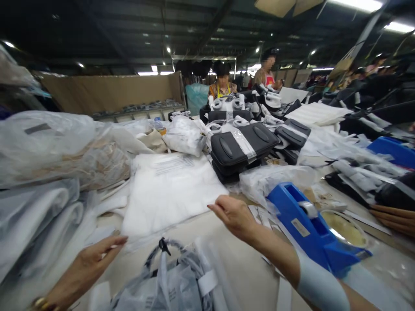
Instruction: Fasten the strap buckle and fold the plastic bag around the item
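A stack of white, filmy plastic bags (171,194) with printed lines lies flat in front of me. My left hand (94,257) is at its near left corner, thumb and fingers pinched on the thin edge of the plastic bag. At the near right corner, my right hand (235,216) has its fingers curled and pinched at the same edge. Exactly how much film each hand grips is hard to see. Just below, between my forearms, lies a dark bag with handles (171,276), wrapped in clear plastic and partly cut off by the frame.
A blue tape dispenser (301,229) stands beside my right forearm, near a tape roll (343,226). Black cases (244,144) are piled beyond the stack. Bulky plastic sacks (48,147) crowd the left. Another person's hand (394,216) is at the right edge; two people work farther back.
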`<state>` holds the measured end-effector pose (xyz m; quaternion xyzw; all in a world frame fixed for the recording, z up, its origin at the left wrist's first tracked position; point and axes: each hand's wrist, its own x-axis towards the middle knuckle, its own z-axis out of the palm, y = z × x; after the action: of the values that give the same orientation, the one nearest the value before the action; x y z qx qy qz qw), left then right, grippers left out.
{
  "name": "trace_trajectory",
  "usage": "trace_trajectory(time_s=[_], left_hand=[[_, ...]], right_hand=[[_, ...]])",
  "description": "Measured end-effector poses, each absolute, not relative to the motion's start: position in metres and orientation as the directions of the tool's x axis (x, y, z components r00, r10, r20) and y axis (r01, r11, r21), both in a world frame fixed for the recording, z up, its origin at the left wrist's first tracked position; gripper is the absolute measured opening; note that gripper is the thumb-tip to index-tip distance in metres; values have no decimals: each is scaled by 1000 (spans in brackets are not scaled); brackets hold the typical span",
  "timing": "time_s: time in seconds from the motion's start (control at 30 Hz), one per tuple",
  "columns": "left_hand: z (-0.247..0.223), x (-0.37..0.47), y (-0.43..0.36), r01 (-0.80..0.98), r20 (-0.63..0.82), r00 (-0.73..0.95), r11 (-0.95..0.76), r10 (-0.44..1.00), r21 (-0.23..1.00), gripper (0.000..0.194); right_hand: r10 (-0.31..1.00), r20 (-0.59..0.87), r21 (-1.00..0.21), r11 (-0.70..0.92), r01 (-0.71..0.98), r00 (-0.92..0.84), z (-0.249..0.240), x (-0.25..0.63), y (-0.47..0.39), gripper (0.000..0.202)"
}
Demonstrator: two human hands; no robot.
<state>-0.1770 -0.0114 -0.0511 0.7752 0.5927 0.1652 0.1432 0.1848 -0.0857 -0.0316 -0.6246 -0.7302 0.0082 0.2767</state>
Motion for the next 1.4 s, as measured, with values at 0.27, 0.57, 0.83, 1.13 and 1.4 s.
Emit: trace_trajectory(time_s=[0.27, 0.57, 0.83, 1.13, 1.4], left_hand=[[-55, -143, 13, 837, -218, 547, -534, 808, 120, 54], [-54, -125, 26, 853, -265, 521, -503, 812, 135, 62], [-67, -123, 49, 849, -171, 527, -506, 833, 151, 30], [-66, -118, 48, 851, -83, 521, -509, 850, 128, 32], [-62, -108, 60, 864, -27, 498, -494, 866, 91, 19]], right_hand=[[763, 213, -184, 645, 742, -610, -78, 139, -4, 25], [786, 117, -226, 617, 754, -607, -82, 136, 22, 33], [810, 87, -296, 577, 761, -580, -85, 134, 40, 21], [857, 223, -321, 514, 796, -464, -88, 125, 54, 25], [904, 286, -536, 425, 729, -316, -78, 118, 45, 11]])
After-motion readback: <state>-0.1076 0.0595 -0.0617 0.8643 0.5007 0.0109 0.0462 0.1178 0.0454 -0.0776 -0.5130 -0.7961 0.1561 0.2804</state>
